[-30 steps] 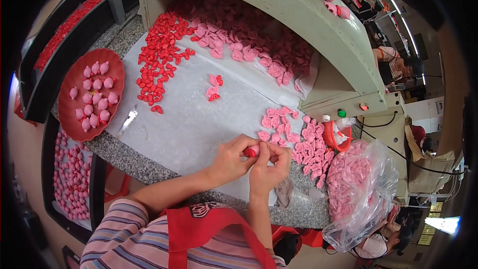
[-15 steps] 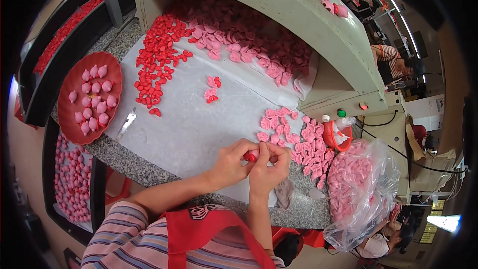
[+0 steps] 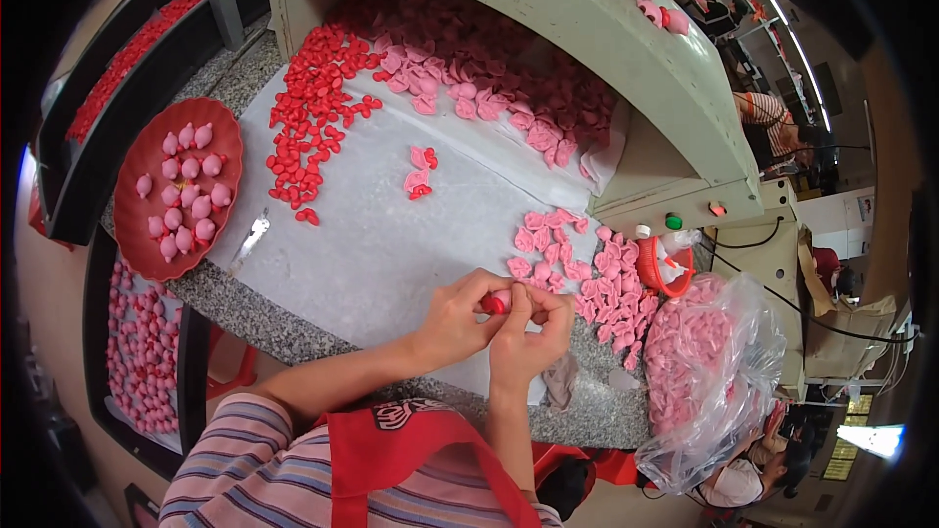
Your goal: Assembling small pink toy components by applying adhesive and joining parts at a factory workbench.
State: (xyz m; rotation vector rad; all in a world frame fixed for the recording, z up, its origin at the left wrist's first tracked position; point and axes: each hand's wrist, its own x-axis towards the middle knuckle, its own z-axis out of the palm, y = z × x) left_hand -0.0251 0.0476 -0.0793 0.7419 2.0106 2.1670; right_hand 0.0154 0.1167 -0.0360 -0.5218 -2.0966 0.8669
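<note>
Striped pink-and-blue short-sleeved shirt (image 3: pixel 235 455) under a red apron (image 3: pixel 391 445)

A workshop: speckled bench (image 3: pixel 269 321), trays (image 3: pixel 194 372) of parts (image 3: pixel 142 352)

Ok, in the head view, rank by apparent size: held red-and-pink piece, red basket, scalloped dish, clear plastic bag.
1. Clear plastic bag
2. Scalloped dish
3. Red basket
4. Held piece, partly hidden

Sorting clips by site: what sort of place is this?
Probably a small-parts workshop: heaps of red pieces and pink pieces on a bench, pink-and-red items gathered in a plate, and another person in the background.
</note>
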